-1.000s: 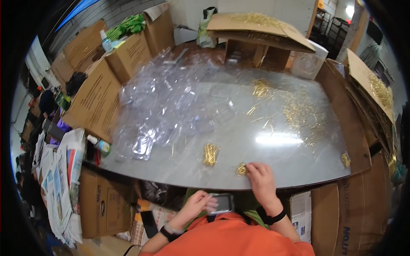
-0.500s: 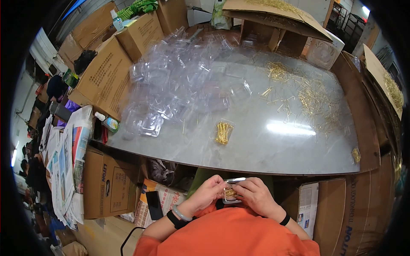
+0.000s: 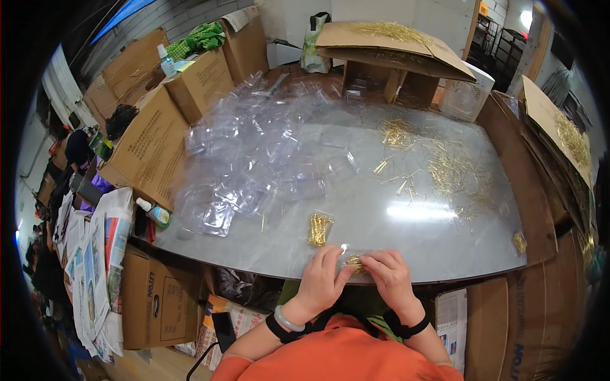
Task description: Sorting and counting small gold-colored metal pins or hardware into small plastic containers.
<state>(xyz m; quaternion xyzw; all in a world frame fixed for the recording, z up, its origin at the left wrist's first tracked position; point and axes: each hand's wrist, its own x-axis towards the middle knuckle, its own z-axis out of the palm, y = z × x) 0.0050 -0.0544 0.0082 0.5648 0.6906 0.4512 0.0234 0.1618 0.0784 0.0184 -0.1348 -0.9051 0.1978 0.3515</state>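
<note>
At the near edge of the table, my left hand [image 3: 321,279] and my right hand [image 3: 390,274] hold a small clear plastic case [image 3: 345,254] between them. Inside it lies a bunch of thin gold-coloured metal pieces [image 3: 358,263]. My fingers close on the case from both sides and hide much of it; whether its lid is fully closed cannot be made out. Just beyond my left hand, a second clear case filled with gold pieces [image 3: 319,230] lies on the grey tabletop [image 3: 362,190].
A heap of clear plastic cases [image 3: 254,159] covers the table's left side. Loose gold pieces [image 3: 457,168] spread over the right, with a small bunch [image 3: 520,242] by the right edge. Cardboard boxes [image 3: 149,149] border the left; a cardboard flap [image 3: 394,47] rises at the back.
Both hands have moved forward from my lap to the table's near edge, bringing the case of gold pieces along. The raised shiny lid seen before no longer stands up. The view has shifted.
</note>
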